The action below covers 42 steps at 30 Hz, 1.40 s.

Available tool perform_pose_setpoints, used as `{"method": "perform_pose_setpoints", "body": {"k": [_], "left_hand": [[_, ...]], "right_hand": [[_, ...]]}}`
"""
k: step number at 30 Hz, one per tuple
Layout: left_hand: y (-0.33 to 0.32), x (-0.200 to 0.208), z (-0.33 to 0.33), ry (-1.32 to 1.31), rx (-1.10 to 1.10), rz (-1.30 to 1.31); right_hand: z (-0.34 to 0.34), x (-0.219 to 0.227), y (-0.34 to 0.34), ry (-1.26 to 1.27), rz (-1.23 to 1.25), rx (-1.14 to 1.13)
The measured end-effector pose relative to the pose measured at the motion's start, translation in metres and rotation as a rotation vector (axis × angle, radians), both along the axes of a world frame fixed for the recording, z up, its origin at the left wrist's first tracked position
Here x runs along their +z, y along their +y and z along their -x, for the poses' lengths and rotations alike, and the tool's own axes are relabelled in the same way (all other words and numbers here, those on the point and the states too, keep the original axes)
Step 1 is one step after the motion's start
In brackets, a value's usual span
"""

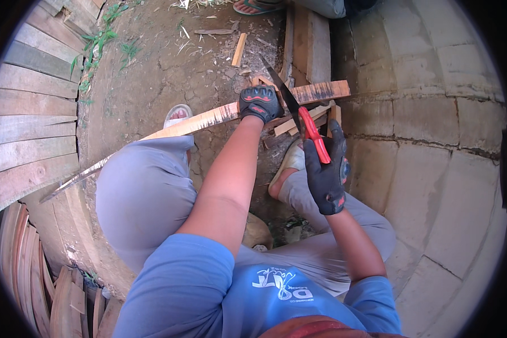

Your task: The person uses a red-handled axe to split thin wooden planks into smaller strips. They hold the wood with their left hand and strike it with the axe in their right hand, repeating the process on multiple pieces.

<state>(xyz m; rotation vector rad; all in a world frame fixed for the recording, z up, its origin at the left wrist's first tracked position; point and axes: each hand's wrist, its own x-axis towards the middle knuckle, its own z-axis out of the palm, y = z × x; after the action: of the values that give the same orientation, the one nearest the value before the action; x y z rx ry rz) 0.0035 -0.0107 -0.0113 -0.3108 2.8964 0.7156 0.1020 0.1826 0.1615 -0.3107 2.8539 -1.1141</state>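
My left hand (260, 103), in a black glove with red marks, is closed over a long wooden strip (208, 116) that slants across my lap. A hand saw (289, 98) with a dark blade and red handle lies across the strip, just right of that hand. The saw's handle sits between the thumb and fingers of my gloved right hand (328, 177), which holds it loosely, with some fingers stretched upward. Whether the blade is in a cut is hard to see. Short wood pieces (287, 125) lie beneath the strip.
A concrete block wall (417, 118) rises on the right. Wooden planks (31, 118) line the left, with stacked boards (25, 259) below. Ahead, a thick timber (311, 45) lies near another person's sandalled foot (256, 7). A loose wood stick (239, 49) and shavings lie on the dirt.
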Motion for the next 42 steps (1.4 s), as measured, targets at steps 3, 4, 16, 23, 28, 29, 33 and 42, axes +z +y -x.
{"method": "perform_pose_setpoints", "body": {"k": [3,4,16,23,28,29,33,42], "left_hand": [[0.000,0.000,0.000,0.008,-0.002,-0.005],[0.000,0.001,0.000,0.010,-0.001,-0.002],[0.001,-0.002,0.002,0.005,-0.017,0.043],[0.005,-0.011,0.002,0.075,0.011,0.023],[0.001,-0.023,0.003,0.076,0.037,0.040],[0.000,-0.022,0.003,0.056,0.038,0.036],[0.003,-0.004,0.002,-0.001,0.005,-0.001],[0.003,0.005,0.000,-0.035,0.002,0.022]], "right_hand": [[0.001,-0.004,-0.003,0.043,-0.058,-0.009],[0.002,-0.005,-0.004,0.059,-0.056,-0.016],[0.016,0.010,-0.009,-0.373,0.313,0.122],[0.012,0.001,-0.012,-0.339,0.403,0.046],[0.012,-0.004,-0.020,-0.188,0.267,0.069],[0.012,-0.005,-0.021,-0.173,0.264,0.071],[0.018,-0.022,0.000,-0.006,0.139,0.153],[-0.004,-0.021,0.007,-0.107,0.202,0.063]]}}
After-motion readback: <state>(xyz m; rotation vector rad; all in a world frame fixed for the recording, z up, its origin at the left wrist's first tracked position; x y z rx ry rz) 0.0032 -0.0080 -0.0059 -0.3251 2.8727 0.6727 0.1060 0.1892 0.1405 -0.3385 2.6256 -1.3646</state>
